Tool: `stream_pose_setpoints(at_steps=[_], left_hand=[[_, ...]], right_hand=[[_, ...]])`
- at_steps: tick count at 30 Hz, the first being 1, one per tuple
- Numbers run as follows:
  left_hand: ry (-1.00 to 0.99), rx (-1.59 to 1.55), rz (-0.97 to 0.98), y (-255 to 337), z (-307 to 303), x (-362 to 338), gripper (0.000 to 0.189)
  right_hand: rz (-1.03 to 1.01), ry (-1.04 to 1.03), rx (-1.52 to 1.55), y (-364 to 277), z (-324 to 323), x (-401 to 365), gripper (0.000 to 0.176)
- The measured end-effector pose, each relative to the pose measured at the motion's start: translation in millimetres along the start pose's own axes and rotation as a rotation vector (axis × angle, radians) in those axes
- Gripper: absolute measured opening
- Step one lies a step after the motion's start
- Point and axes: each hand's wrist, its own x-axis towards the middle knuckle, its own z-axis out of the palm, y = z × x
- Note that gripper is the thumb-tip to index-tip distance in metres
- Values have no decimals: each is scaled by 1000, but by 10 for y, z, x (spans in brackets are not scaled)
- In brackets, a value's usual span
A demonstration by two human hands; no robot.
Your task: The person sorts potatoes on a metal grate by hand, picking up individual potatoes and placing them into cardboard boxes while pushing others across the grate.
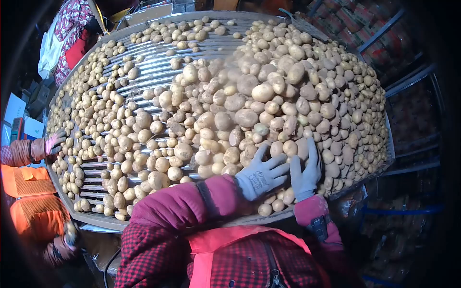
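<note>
Potatoes (246, 118) of many sizes lie in a thick heap around both hands. My left hand (261, 176), in a pale grey glove, rests on the near side of the heap with its fingers spread over several potatoes. Close beside it on the right, my right hand (306, 172) wears a matching glove. Its fingers stretch away from me against the potatoes, with the thumb apart. A potato (302, 148) shows between the right thumb and fingers. Neither hand is closed around anything. The undersides of both hands are hidden.
A slatted metal sorting table (144, 77) carries the potatoes inside a raised rim. At the left, a co-worker's gloved hand (56, 141) touches its edge, near an orange vest (39, 211). Another person in patterned clothing (72, 33) stands at the far left. Blue metal bars (408, 81) stand at right.
</note>
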Motion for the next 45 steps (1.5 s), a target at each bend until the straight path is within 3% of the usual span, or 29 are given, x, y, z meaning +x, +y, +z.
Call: stream_pose_setpoints(at_steps=[4,7,11,13,15,18,20,21,24,27,28,30,31,32,33,34,35,37,38,41,43,44,45], left_hand=[[-98,128,-53,-145,-158,-261,31],[-93,261,-100,-357,-194,-507,30],[-16,339,-204,-620,-514,-774,34],[-32,277,-371,-695,-701,-838,40],[-86,293,-439,-782,-820,-939,40],[-118,306,-474,-802,-903,-1032,40],[-99,332,-530,-830,-968,-1167,41],[-53,347,-555,-855,-966,-1256,41],[20,315,-662,-946,-1115,-1485,44],[103,442,-740,-993,-1322,-1715,43],[127,451,-794,-1084,-1343,-1827,46],[140,493,-904,-1225,-1449,-2040,53],[126,520,-963,-1219,-1512,-2147,56],[120,591,-1032,-1227,-1511,-2257,61],[94,608,-1025,-1284,-1520,-2438,66],[123,663,-1055,-1331,-1502,-2624,70],[14,643,-1277,-1282,-1585,-2731,72],[-87,705,-1297,-1296,-1625,-3089,74],[-77,736,-1298,-1266,-1610,-3219,75],[-100,769,-1422,-1175,-1670,-3420,81],[45,815,-1304,-1304,-1571,-3912,85],[12,761,-1369,-1302,-1592,-3970,85],[-24,707,-1429,-1288,-1642,-3954,85]], right_hand=[[206,-57,328,-98,299,39,75],[193,-177,403,-357,442,128,75],[137,-44,433,-672,712,300,82],[76,-2,382,-729,788,323,82],[30,-34,426,-722,958,342,81],[33,-278,617,-1026,1047,579,79],[56,-164,701,-1295,1260,694,84],[11,-95,582,-1332,1439,719,85],[186,-240,952,-1632,1724,1016,92],[66,-161,773,-1797,2205,1116,95],[44,-220,833,-1913,2267,1182,96],[25,-470,602,-2164,2238,1325,86],[-71,-342,318,-2292,2405,1254,84],[-25,-470,252,-2541,2274,1252,88],[-151,-455,277,-2619,2240,1212,84],[-154,-691,353,-2777,1934,1244,90],[-217,-622,379,-2795,2233,1138,90],[-273,-769,482,-2809,2177,1017,85],[-385,-712,629,-2748,2401,845,82],[-511,-621,751,-2428,1764,557,73],[-576,-288,772,-1934,1350,681,67],[-456,-198,854,-1663,1067,834,62],[-222,-252,638,-1449,483,991,57]])
